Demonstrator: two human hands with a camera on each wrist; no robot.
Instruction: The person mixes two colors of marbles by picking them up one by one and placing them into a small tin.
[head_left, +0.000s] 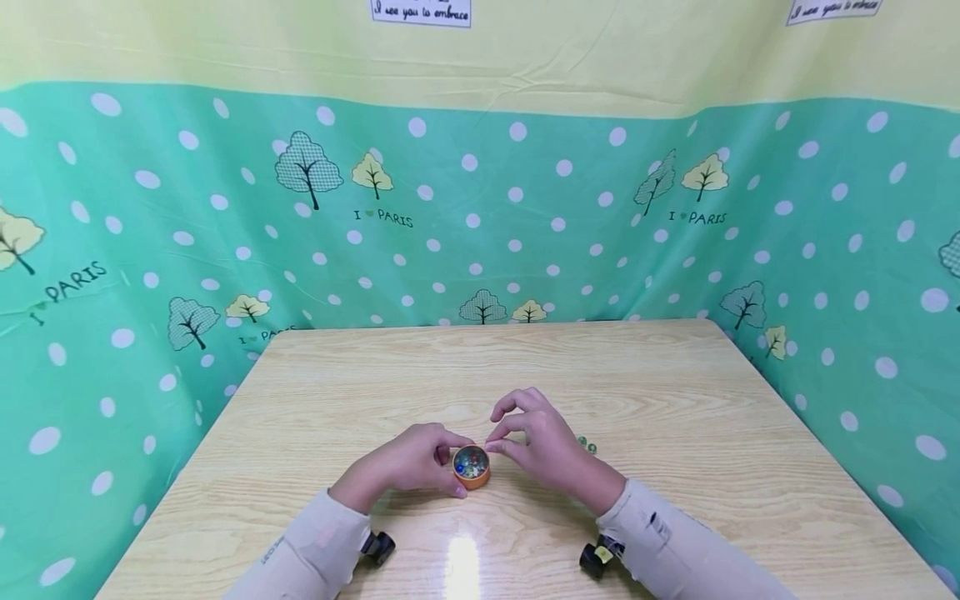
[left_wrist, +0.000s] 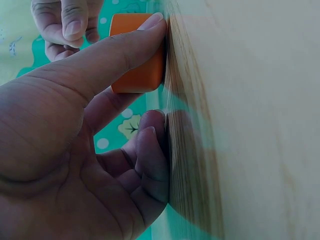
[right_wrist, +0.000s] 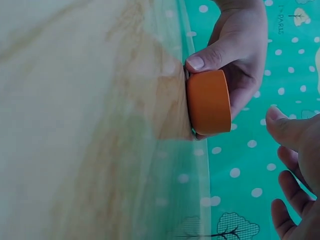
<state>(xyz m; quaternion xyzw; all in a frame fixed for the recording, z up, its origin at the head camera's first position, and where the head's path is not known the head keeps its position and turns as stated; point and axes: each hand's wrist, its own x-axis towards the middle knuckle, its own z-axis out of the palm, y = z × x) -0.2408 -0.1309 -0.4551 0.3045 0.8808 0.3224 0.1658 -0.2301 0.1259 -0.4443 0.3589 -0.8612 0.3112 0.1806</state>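
Note:
A small round orange cup stands on the table, holding several shiny little pieces, one deep blue. My left hand grips its wall from the left, with thumb on the near side and fingers reaching round the far side. My right hand hovers by the cup's right rim, thumb and forefinger tips close together. From the right wrist view, that hand's thumb is apart from the orange wall and its other fingers curve loosely. No object shows at its fingertips. Two small green glass marbles lie just beyond the right wrist.
The pale wood-grain table carries the cup and marbles. Green dotted cloth printed with trees hangs behind and along both sides. A dark wrist camera sits under the left sleeve, another under the right.

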